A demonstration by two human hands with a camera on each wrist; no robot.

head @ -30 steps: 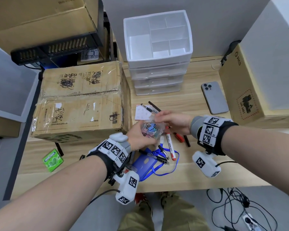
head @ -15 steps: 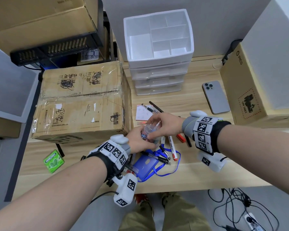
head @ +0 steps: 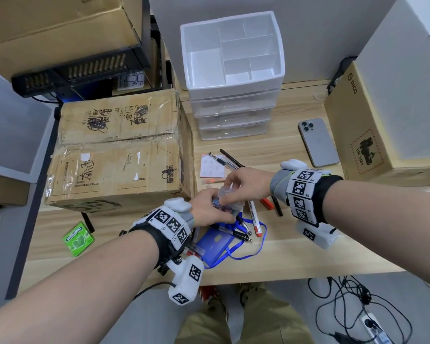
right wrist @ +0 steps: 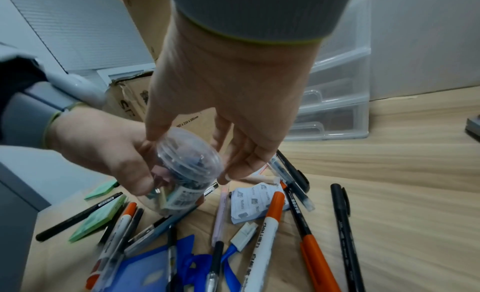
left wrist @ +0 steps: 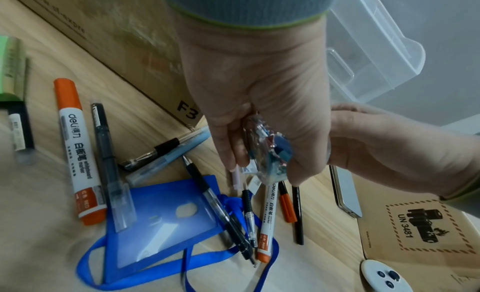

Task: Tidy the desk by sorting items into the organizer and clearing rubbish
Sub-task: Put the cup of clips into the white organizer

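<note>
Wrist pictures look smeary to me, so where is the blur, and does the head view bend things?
Left wrist view: lower-left desk smears, orange-capped white marker sharp. Right wrist view: clear plastic jar of clips and pens soft. Head view: sharp, wide-angle edges bow.

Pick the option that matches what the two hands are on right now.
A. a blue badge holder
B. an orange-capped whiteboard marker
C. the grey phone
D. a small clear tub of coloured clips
D: the left hand grips the small clear tub of coloured clips from the side, while the right hand has its fingers at the lid end, above the pens.
</note>
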